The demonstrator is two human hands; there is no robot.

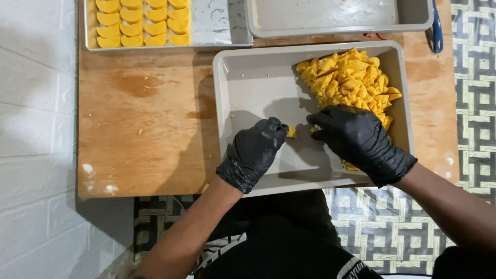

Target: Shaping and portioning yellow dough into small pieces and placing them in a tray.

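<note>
Hands: we count two, both in black disposable gloves. The left hand (254, 151) is curled, its fingertips pinching a small piece of yellow dough (292, 133). The right hand (359, 138) is bent at the knuckles with fingers curved down onto the dough; whether it grips a piece we cannot tell.

Trays: we count three. A grey rectangular baking pan (248, 88) lies at the front right of the wooden board (144, 134), its near edge overhanging the board's front edge. A second grey pan (330, 15) sits at the back right corner. A flat metal sheet tray (217, 26) sits at the back left.

Contents of front pan: one loose heap of torn yellow dough pieces (346, 77) fills its back right corner and runs down its right wall under the right hand. The left half of the pan shows bare floor. The pinched piece is held just above the pan floor, near its middle, between the two hands.

Contents of back pan: we see only smears on its floor.

Contents of sheet tray: shaped yellow half-moon pieces (143, 23) in four columns, four rows in view, sixteen visible; the top edge cuts off the rest.

Other: one blue handle (437, 28) lies at the board's back right edge. Crumbs dot the board's front left area.
</note>
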